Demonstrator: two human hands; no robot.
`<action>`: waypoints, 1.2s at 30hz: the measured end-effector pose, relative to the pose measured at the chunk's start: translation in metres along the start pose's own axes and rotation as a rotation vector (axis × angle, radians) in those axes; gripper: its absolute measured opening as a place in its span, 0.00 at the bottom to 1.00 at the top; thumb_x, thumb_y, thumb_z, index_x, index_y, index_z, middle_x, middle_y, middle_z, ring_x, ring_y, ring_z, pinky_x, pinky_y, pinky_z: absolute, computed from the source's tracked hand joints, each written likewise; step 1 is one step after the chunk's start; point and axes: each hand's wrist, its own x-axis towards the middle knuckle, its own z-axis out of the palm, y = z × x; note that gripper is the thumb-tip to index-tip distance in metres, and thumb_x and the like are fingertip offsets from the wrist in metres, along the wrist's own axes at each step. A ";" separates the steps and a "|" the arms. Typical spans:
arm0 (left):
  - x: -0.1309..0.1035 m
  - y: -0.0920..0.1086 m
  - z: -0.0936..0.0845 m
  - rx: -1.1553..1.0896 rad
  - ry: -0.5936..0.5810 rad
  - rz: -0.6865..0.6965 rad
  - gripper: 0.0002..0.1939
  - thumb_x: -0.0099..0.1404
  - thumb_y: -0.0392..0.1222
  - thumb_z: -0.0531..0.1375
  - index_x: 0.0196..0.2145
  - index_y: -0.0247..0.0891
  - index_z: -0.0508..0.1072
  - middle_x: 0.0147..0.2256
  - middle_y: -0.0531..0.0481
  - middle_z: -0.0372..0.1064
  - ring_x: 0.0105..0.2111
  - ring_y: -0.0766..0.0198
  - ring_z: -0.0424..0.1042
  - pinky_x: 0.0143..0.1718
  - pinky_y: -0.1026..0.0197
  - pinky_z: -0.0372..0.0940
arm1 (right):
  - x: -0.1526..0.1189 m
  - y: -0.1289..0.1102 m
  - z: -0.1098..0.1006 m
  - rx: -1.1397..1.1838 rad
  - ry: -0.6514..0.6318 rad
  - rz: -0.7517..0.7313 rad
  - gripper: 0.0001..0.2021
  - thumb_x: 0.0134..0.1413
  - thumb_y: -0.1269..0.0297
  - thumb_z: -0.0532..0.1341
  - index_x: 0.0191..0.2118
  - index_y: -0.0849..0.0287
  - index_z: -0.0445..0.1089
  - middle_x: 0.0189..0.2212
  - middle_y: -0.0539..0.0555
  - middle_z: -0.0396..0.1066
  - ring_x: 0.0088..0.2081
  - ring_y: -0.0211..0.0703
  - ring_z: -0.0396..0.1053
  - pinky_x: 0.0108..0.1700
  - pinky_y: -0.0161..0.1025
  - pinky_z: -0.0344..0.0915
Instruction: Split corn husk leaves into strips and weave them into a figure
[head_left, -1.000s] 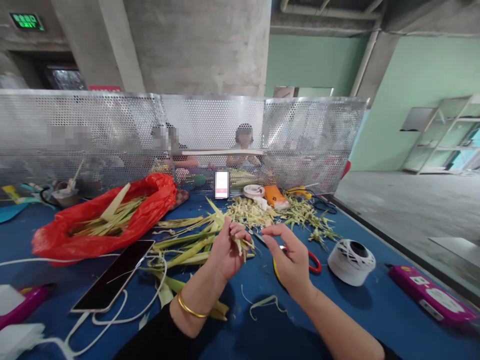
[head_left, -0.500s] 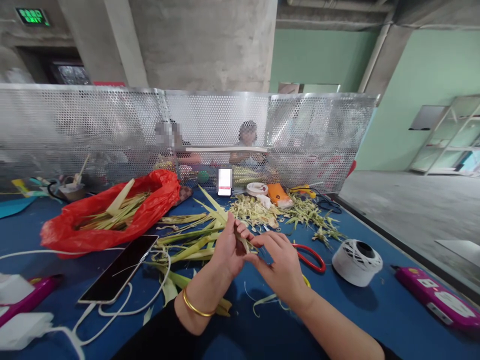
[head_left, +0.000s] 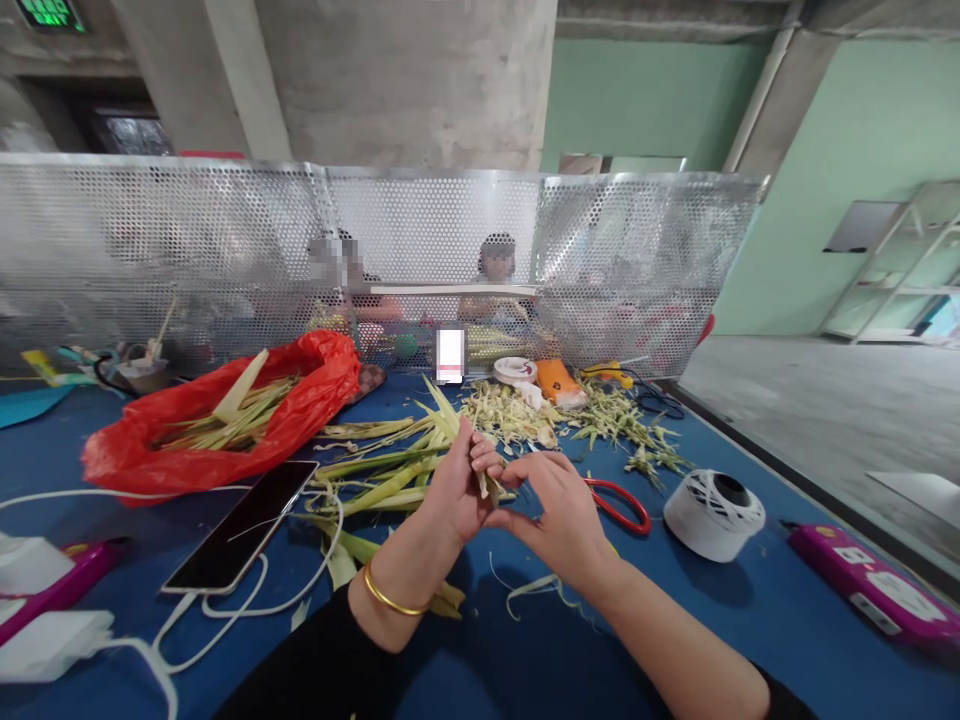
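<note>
My left hand [head_left: 461, 485], with a gold bangle at its wrist, is closed around a folded pale corn husk [head_left: 487, 487]. Long green husk ends stick up behind its fingers. My right hand [head_left: 551, 495] has curled fingers, with thumb and forefinger at the lower end of that husk; the exact grip is partly hidden. Below the hands, thin pale strips [head_left: 544, 590] lie on the blue table [head_left: 517, 665]. More green husks [head_left: 390, 485] spread out to the left of my hands. Red-handled scissors [head_left: 619, 505] lie just beyond my right hand.
A red plastic bag [head_left: 217, 475] of husks stands at left, near a dark phone [head_left: 240, 530] with white cables. Husk scraps [head_left: 510, 415] are heaped ahead. At right are a white spool-like holder [head_left: 716, 515] and a purple tool [head_left: 870, 585]. A perforated metal screen [head_left: 442, 220] separates two people opposite.
The view has tipped slightly downward. My right fingers have shifted a little at the husk's end, while my left hand keeps its hold.
</note>
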 end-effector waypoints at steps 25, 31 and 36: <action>-0.004 -0.003 0.003 -0.014 -0.030 0.088 0.18 0.70 0.50 0.49 0.26 0.36 0.61 0.14 0.63 0.46 0.10 0.77 0.52 0.13 0.72 0.54 | -0.007 -0.010 0.008 0.094 -0.021 0.224 0.07 0.56 0.71 0.55 0.27 0.57 0.64 0.23 0.48 0.67 0.28 0.39 0.64 0.37 0.37 0.57; -0.001 -0.001 0.002 0.001 -0.018 0.125 0.18 0.71 0.48 0.48 0.26 0.35 0.61 0.14 0.63 0.47 0.10 0.78 0.51 0.12 0.73 0.51 | -0.008 -0.016 0.008 0.078 -0.040 0.214 0.08 0.55 0.70 0.56 0.25 0.57 0.60 0.21 0.46 0.64 0.25 0.36 0.62 0.35 0.36 0.56; 0.002 0.000 0.000 0.025 0.004 0.127 0.19 0.71 0.48 0.48 0.26 0.35 0.61 0.14 0.63 0.46 0.10 0.79 0.50 0.11 0.73 0.48 | -0.008 -0.016 0.004 0.050 -0.052 0.219 0.09 0.59 0.64 0.56 0.28 0.57 0.62 0.23 0.48 0.66 0.27 0.38 0.63 0.35 0.37 0.55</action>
